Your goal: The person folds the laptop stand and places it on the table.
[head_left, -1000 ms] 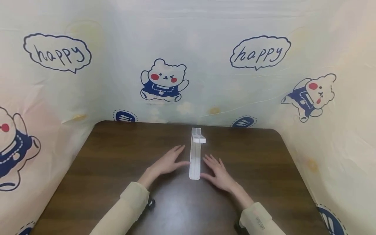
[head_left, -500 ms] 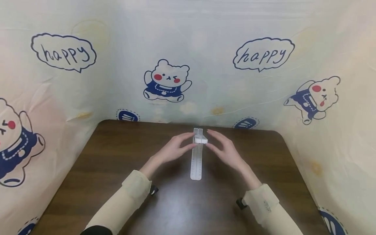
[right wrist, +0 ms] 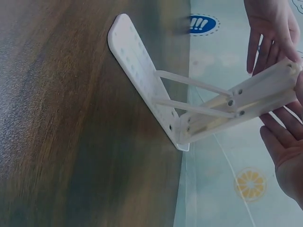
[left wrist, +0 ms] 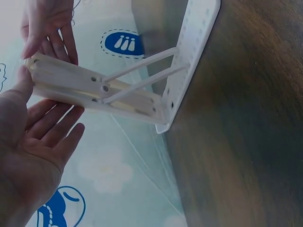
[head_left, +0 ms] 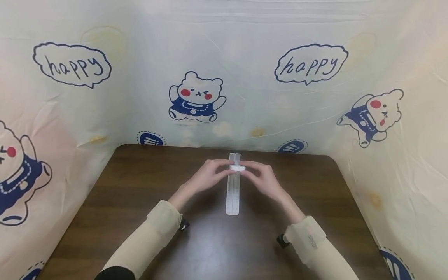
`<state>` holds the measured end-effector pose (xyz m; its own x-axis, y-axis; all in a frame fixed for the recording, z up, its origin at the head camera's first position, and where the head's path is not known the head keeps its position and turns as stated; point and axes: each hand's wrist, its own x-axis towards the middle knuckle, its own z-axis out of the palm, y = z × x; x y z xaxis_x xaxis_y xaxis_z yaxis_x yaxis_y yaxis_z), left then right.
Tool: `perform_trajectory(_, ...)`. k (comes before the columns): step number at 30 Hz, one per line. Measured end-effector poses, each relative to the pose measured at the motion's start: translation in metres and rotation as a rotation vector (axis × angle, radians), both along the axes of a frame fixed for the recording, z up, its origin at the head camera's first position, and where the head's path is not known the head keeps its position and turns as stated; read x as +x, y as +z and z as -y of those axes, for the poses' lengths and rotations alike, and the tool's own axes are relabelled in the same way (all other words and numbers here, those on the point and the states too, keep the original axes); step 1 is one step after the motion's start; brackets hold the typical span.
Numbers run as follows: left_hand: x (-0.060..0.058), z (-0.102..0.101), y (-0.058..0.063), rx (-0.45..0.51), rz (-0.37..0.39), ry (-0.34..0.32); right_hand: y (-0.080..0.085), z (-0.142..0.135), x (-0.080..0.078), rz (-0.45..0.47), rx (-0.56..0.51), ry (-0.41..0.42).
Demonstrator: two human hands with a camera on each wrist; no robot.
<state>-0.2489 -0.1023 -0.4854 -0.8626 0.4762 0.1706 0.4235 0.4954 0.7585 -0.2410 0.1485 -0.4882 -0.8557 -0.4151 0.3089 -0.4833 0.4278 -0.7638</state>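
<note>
A white folding stand [head_left: 233, 196] stands on the table, its long base plate pointing toward me. In the left wrist view its upright arm [left wrist: 71, 80] rises from the far end of the perforated base, braced by two thin struts [left wrist: 142, 66]. My left hand [head_left: 206, 175] pinches the arm's upper end from the left, thumb on the near face and fingers behind. From the right, my right hand [head_left: 265, 179] pinches the same end in the same way. In the right wrist view the right hand's fingers [right wrist: 279, 135] lie behind the arm, with the thumb mostly out of frame.
The dark wooden table [head_left: 140, 194] has its far edge just behind the stand. A pale printed cloth [head_left: 245, 77] with cartoon bears hangs round the back and sides.
Both hands have moved from beside the base up and forward to the arm's upper end, then closed in on it from each side. The stand keeps about its same place.
</note>
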Motion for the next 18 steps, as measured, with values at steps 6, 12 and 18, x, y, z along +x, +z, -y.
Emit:
perform_trajectory(6, -0.006, -0.003, 0.005, -0.062, -0.061, 0.005, 0.004, 0.006, -0.006, -0.092, 0.054, -0.006)
perform_trajectory(12, -0.014, -0.008, 0.013, -0.1, -0.066, 0.02, 0.012, 0.008, -0.013, -0.121, 0.118, -0.044)
perform_trajectory(18, -0.025, -0.014, 0.021, -0.137, -0.078, 0.042, 0.021, 0.009, -0.024, -0.14, 0.161, -0.067)
